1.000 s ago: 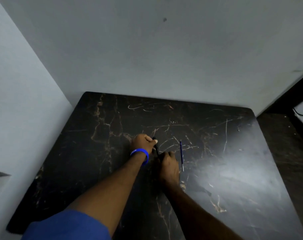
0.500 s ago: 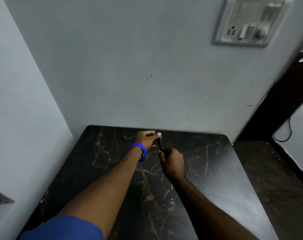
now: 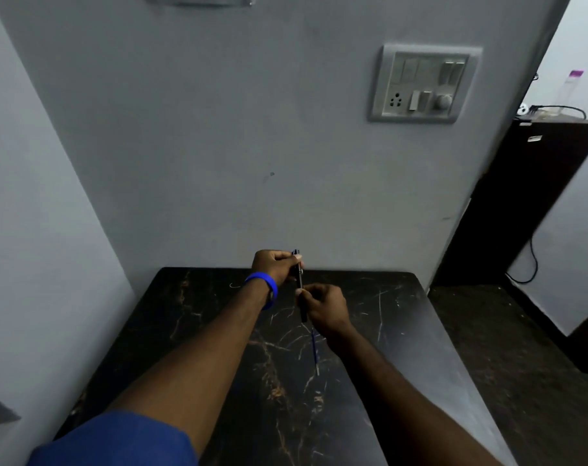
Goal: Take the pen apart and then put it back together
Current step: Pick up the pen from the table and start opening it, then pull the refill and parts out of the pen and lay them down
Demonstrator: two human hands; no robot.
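Observation:
Both hands hold a dark pen barrel (image 3: 300, 284) upright above the far part of the black marble table (image 3: 380, 331). My left hand (image 3: 275, 264), with a blue wristband, grips its upper end. My right hand (image 3: 324, 306) pinches its lower part, and the barrel's bottom end shows just left of that hand. A thin blue refill (image 3: 315, 352) lies on the table below my right wrist, its pale tip pointing towards me.
Grey walls close in the table at the back and left. A switch panel (image 3: 423, 84) is on the back wall, upper right. A dark cabinet (image 3: 521, 203) with cables stands to the right, beyond the table's right edge.
The hands have lifted the barrel off the table and hold it in the air. The camera has tilted up, bringing the switch panel fully into view. The refill stays on the table.

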